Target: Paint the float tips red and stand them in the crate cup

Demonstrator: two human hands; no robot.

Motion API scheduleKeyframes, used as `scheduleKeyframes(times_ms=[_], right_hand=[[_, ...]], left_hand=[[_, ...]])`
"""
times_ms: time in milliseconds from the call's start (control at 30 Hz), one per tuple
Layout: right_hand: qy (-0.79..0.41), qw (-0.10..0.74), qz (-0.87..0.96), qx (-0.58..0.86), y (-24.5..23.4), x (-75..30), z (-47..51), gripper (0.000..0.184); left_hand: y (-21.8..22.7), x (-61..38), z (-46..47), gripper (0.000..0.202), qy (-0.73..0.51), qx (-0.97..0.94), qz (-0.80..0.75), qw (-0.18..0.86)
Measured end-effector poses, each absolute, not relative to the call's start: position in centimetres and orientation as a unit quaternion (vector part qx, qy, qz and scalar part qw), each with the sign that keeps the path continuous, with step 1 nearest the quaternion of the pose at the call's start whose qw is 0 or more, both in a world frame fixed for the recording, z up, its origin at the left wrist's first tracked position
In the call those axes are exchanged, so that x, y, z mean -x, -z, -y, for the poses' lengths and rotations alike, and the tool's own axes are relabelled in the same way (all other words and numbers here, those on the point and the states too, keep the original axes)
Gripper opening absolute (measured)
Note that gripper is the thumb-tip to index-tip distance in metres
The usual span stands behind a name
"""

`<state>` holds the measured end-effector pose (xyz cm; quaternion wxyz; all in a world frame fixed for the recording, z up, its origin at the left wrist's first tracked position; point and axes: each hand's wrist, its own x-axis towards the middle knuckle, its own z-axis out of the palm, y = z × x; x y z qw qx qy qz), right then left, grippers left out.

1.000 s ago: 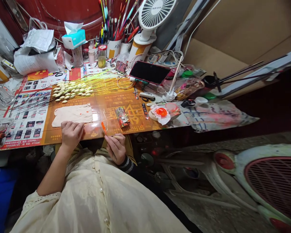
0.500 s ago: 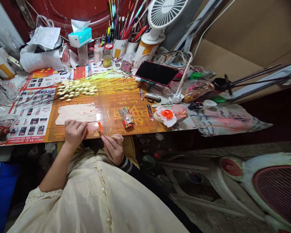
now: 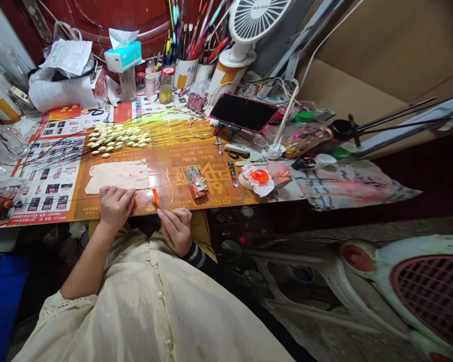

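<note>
My right hand [image 3: 175, 230] is closed in a pinch at the table's front edge. From its fingertips a slim orange-tipped stick [image 3: 156, 197] points up and away; whether it is a brush cannot be made out. My left hand [image 3: 117, 205] rests at the front edge of a cream cloth [image 3: 113, 178], its fingers curled and pressed together. What they hold, if anything, is hidden. Small orange marks show on the cloth. Behind it lie several cream oval bodies [image 3: 117, 137] on long thin stems. To the right stands a pot of orange paint [image 3: 259, 176] with paper around it.
A paint-smeared small box [image 3: 196, 182] lies right of my hands. Further back are a phone [image 3: 243, 111], scissors [image 3: 237, 152], a jar [image 3: 166, 86], a tissue box [image 3: 124, 55], brush pots [image 3: 185, 73] and a white fan [image 3: 258, 20]. A green floor fan [image 3: 385, 261] stands right.
The view has shifted very slightly. Both hands and the orange-tipped stick stay almost where they were.
</note>
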<state>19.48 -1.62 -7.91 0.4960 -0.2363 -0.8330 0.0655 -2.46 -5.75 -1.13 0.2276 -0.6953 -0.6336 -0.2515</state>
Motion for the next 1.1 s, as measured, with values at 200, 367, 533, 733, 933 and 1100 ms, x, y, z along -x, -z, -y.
scheduleKeyframes(times_ms=[200, 367, 533, 733, 933, 1100], right_hand=[[-0.068, 0.507, 0.827, 0.235, 8.0, -19.5, 1.6, 0.063], [-0.069, 0.509, 0.827, 0.229, 8.2, -19.8, 1.6, 0.060], [-0.075, 0.512, 0.833, 0.197, 8.1, -19.3, 1.9, 0.060], [-0.065, 0.508, 0.839, 0.183, 8.1, -18.3, 2.1, 0.062], [-0.048, 0.479, 0.852, 0.205, 8.3, -18.2, 2.2, 0.055], [-0.045, 0.467, 0.856, 0.218, 8.6, -18.1, 2.2, 0.051]], left_hand=[[1.2, 2.5, 5.7, 0.015, 0.252, 0.697, 0.630, 0.233], [1.2, 2.5, 5.7, 0.014, 0.253, 0.695, 0.629, 0.238], [1.3, 2.3, 5.8, 0.016, 0.252, 0.692, 0.638, 0.224], [1.3, 2.3, 5.9, 0.016, 0.253, 0.692, 0.637, 0.225], [1.4, 2.3, 5.9, 0.017, 0.256, 0.691, 0.640, 0.217], [1.4, 2.2, 5.9, 0.017, 0.256, 0.690, 0.644, 0.210]])
